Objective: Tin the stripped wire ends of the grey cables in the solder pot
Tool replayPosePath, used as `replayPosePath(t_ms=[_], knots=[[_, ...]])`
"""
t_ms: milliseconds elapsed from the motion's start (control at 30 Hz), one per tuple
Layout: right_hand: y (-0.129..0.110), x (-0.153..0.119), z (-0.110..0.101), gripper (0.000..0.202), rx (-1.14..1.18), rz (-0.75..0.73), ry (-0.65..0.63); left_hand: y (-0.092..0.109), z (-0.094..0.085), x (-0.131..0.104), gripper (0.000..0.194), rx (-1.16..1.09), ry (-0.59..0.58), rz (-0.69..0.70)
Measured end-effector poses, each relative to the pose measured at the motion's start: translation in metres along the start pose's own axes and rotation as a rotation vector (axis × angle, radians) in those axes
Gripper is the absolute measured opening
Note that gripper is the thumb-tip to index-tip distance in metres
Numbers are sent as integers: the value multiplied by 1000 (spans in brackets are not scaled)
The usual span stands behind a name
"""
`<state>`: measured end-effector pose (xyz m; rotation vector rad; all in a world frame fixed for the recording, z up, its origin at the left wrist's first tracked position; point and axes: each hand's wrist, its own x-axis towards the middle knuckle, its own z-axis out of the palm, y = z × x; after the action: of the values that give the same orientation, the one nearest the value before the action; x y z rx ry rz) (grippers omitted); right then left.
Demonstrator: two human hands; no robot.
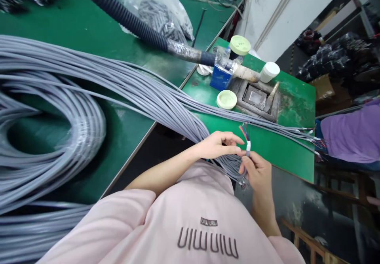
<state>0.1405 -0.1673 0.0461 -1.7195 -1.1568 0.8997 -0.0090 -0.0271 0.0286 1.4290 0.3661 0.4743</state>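
My right hand [257, 169] pinches a grey cable just below its white-wrapped end [248, 146], from which thin coloured wires fan out upward. My left hand [221, 145] is beside that end, fingers apart and pointing at it, with nothing visible in them. A thick bundle of grey cables [166, 107] runs from the left and bends down behind my left hand. Some of its cables [267, 124] lie along the green table's near side, their stripped ends at the right.
A solder pot [255, 97], a blue box [220, 78], a black hose [127, 18], a white cup [269, 71] and a pale green dish [227, 99] are on the tables. Coiled cables [86, 137] lie left. A person in purple [352, 133] is at the right.
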Motion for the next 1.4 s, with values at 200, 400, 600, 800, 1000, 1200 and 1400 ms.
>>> replayPosePath(t_ms=[200,400,600,800,1000,1200,1400], knots=[[3,-2,23,22,147,83,-137,-11,4,1,39,-475,103,-146],[10,2,28,27,392,147,-277,-14,11,2,37,-526,138,-140],[17,9,36,22,346,136,-170,-5,15,-2,30,-321,402,31],[19,13,42,23,171,82,-167,-1,11,1,33,-235,500,32],[16,17,44,21,83,58,-150,-5,7,4,35,-228,533,-50],[14,21,45,21,24,31,-145,-4,6,4,34,-208,523,-84],[13,24,46,21,-11,15,-154,-5,5,4,35,-207,499,-118]])
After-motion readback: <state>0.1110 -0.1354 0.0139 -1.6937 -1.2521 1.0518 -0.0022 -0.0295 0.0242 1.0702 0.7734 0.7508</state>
